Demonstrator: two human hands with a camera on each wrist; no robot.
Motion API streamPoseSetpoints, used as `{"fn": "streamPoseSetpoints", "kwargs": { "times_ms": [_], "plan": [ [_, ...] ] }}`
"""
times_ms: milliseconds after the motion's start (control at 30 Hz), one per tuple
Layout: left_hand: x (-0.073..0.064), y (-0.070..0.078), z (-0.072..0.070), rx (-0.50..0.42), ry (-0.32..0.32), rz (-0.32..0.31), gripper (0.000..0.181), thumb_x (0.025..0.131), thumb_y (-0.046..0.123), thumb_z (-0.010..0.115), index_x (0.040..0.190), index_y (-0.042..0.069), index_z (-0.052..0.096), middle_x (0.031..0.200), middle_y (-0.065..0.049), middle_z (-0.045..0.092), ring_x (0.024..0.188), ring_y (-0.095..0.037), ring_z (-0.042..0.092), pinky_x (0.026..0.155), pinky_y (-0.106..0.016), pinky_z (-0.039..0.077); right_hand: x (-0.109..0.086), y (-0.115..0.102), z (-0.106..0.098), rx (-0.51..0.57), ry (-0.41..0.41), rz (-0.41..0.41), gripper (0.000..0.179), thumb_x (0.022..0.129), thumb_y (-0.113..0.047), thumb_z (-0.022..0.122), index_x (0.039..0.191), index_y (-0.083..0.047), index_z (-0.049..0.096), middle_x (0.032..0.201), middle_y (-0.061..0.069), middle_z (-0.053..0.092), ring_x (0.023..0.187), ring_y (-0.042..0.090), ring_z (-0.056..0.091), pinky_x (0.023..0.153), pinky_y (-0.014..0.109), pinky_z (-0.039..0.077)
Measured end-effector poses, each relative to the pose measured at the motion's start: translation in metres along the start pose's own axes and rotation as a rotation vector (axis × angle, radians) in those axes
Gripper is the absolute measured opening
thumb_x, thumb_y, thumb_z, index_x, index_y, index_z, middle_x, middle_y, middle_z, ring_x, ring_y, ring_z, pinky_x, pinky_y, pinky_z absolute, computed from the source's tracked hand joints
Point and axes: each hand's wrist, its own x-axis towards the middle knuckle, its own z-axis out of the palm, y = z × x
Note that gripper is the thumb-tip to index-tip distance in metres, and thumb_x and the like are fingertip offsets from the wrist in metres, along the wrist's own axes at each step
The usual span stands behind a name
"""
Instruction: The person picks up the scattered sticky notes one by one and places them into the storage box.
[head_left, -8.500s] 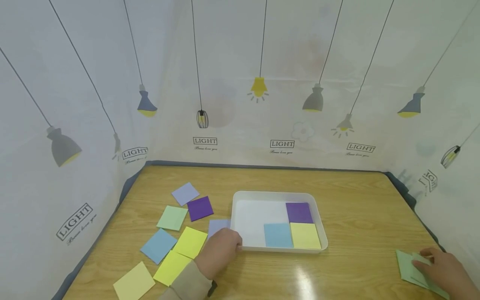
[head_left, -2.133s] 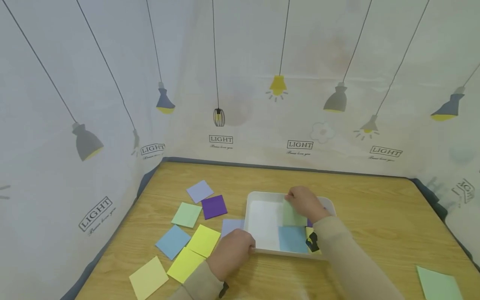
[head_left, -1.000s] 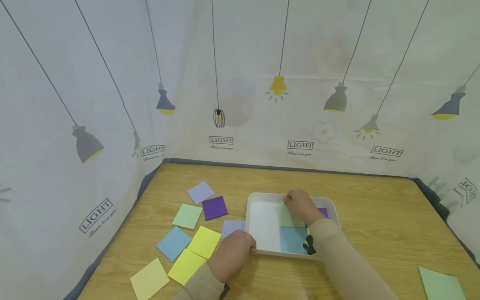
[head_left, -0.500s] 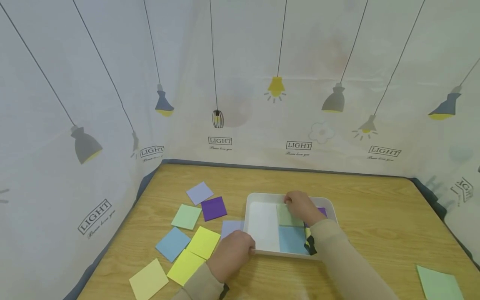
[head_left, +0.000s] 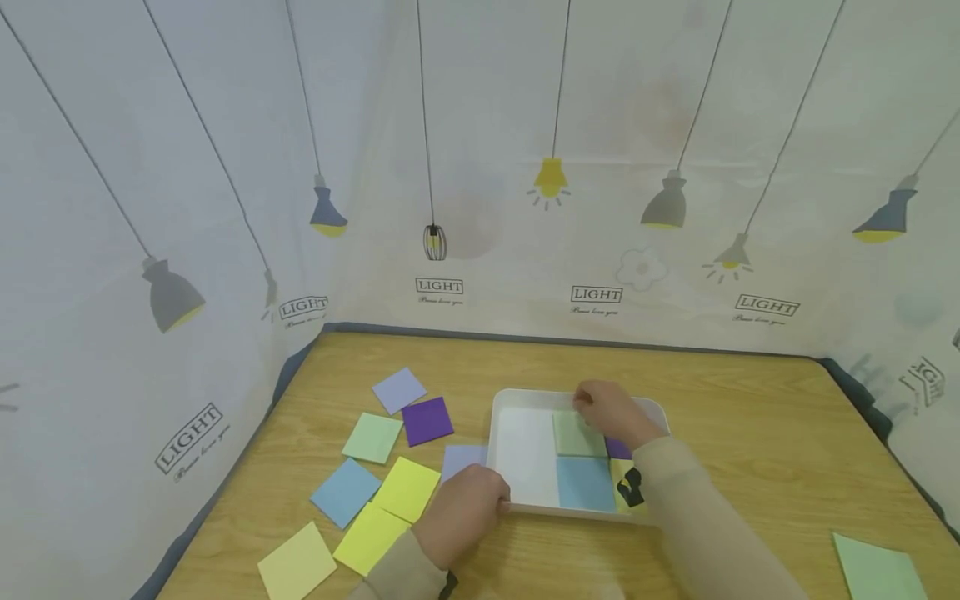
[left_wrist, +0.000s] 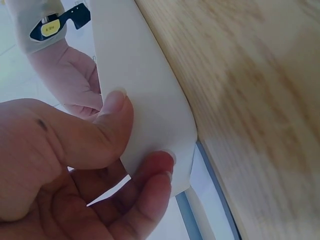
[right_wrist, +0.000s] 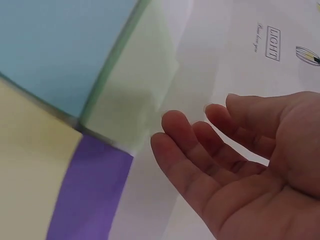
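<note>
My left hand (head_left: 467, 508) grips the near left corner of a shallow white tray (head_left: 521, 458). In the left wrist view, its thumb and fingertips touch the tray wall (left_wrist: 150, 70). Over the tray's far side is my right hand (head_left: 611, 411), fingers loosely bent and holding nothing in the right wrist view. Just beside those fingers lies a green sticky note pad (right_wrist: 130, 90). It borders a blue pad (head_left: 585, 483) in front and a purple pad (head_left: 617, 448) to the right, partly hidden by my hand. A pale yellow pad (head_left: 620, 473) is mostly covered by my wrist.
Left of the tray, several sticky note pads lie scattered: lilac (head_left: 399, 390), purple (head_left: 428, 422), green (head_left: 372, 437), blue (head_left: 346, 492), yellow (head_left: 406, 489), cream (head_left: 297, 562). Another lilac pad (head_left: 463, 458) touches the tray's left side. A green pad (head_left: 879, 568) sits at the table's right edge.
My right hand has brought a green pad from the right edge into the tray, nudged it left, and released it, moving slightly right. My left hand has kept hold of the tray.
</note>
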Motion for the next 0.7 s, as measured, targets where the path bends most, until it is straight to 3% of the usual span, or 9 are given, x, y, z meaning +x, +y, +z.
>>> {"fn": "streamPoseSetpoints", "kwargs": {
  "times_ms": [133, 300, 700],
  "plan": [
    [0.0, 0.001, -0.001, 0.001, -0.007, 0.002, 0.011, 0.084, 0.012, 0.076, 0.073, 0.015, 0.078, 0.07, 0.008, 0.065, 0.061, -0.005, 0.046, 0.062, -0.021, 0.047, -0.007, 0.0, -0.012, 0.025, 0.003, -0.004, 0.023, 0.102, -0.014, 0.055, 0.116, 0.0, 0.065, 0.105, 0.013, 0.07, 0.086, 0.021, 0.068, 0.077, 0.039, 0.057],
    [0.0, 0.001, 0.0, 0.003, 0.0, 0.008, 0.011, 0.084, 0.011, 0.076, 0.074, 0.016, 0.078, 0.072, 0.008, 0.067, 0.063, -0.004, 0.049, 0.064, -0.022, 0.049, -0.013, 0.003, -0.024, -0.03, 0.039, -0.027, 0.021, 0.101, -0.015, 0.057, 0.112, 0.0, 0.067, 0.101, 0.011, 0.07, 0.09, 0.023, 0.065, 0.081, 0.042, 0.056],
    [-0.001, 0.001, -0.001, -0.003, 0.012, 0.014, 0.012, 0.084, 0.011, 0.076, 0.074, 0.015, 0.077, 0.071, 0.007, 0.068, 0.062, -0.004, 0.048, 0.064, -0.023, 0.049, -0.031, 0.018, -0.037, -0.039, 0.064, -0.002, 0.021, 0.099, -0.019, 0.061, 0.11, -0.002, 0.068, 0.098, 0.01, 0.068, 0.089, 0.023, 0.062, 0.076, 0.04, 0.053]
  ]
}}
